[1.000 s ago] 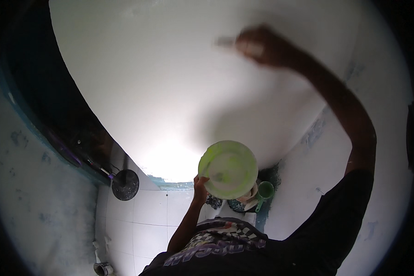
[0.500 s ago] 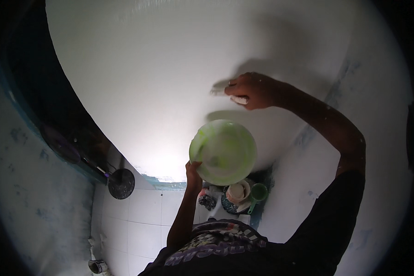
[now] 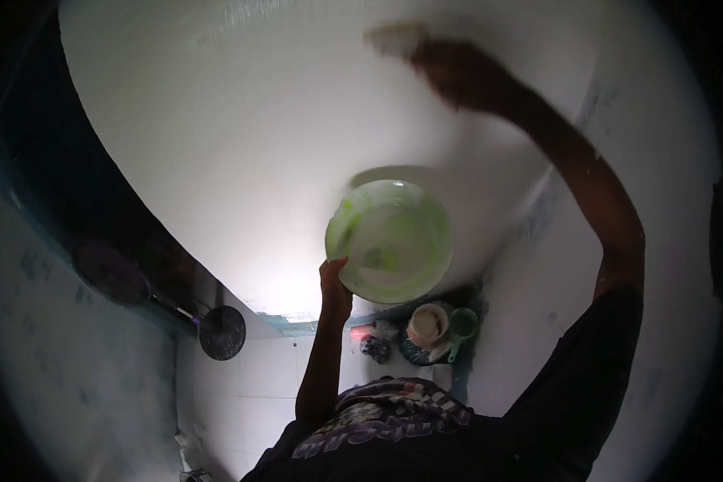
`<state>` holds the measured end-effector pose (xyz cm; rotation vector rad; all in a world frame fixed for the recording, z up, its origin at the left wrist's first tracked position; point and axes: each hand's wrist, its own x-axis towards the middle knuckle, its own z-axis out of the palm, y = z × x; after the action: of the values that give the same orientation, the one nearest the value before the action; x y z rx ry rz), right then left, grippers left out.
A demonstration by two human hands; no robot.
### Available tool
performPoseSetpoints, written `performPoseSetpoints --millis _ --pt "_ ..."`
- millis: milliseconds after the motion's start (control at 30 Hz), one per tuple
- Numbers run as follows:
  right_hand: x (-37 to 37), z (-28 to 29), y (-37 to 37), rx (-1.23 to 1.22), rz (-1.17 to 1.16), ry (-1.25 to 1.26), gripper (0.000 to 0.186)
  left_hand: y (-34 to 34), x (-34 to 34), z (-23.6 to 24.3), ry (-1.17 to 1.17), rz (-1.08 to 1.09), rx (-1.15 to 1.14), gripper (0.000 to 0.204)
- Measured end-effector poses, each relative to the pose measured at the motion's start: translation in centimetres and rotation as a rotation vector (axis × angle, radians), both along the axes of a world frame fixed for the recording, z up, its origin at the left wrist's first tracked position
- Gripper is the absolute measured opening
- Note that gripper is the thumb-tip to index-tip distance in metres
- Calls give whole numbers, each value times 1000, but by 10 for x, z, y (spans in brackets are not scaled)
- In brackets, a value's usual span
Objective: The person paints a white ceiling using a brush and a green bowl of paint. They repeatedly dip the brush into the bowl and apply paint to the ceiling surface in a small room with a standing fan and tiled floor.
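My left hand (image 3: pixel 336 291) is closed on the lower left rim of a round light-green bowl (image 3: pixel 414 249), thumb over the edge. White paint smears its inside. The bowl is held up in front of a white wall (image 3: pixel 217 161) and throws a shadow on it. Higher up, my right hand (image 3: pixel 458 72) is closed around a pale paintbrush (image 3: pixel 396 38) at the wall's upper part. Motion smears both hand and brush, so whether the bristles touch the wall cannot be told.
Below the bowl, a paint-stained pot (image 3: pixel 428 324) and a green dipper (image 3: pixel 463 323) stand in the corner on white floor tiles (image 3: pixel 253 369). A dark bundle (image 3: pixel 375 347) lies beside them. At left are a dark opening (image 3: pixel 80 145) and a round dark pan-like object (image 3: pixel 222 332).
My right hand has swept up the wall with the paintbrush, from just above the bowl to near the top of the view. The bowl in my left hand has risen slightly.
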<state>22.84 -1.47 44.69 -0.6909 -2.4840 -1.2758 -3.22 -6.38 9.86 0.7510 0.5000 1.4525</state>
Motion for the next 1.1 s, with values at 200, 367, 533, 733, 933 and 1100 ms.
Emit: performPoseSetpoints --millis 200,367,533,733,933,1100 --pt "-16 -27 -14 -446 119 124 16 -7 -20 19 70 -97 6 43" --pt "-4 113 -33 135 196 331 12 -10 -25 28 64 -149 4 42" --pt "24 121 -40 341 22 614 19 -10 -10 35 20 -175 38 41" --pt "-65 -16 -53 -247 -93 -60 15 -22 -28 45 12 -108 56 42" --pt "-65 72 -35 -368 -105 156 15 -15 -28 50 3 -177 6 45" --pt "-72 198 -53 57 540 94 8 -17 -27 58 21 -143 -3 45"
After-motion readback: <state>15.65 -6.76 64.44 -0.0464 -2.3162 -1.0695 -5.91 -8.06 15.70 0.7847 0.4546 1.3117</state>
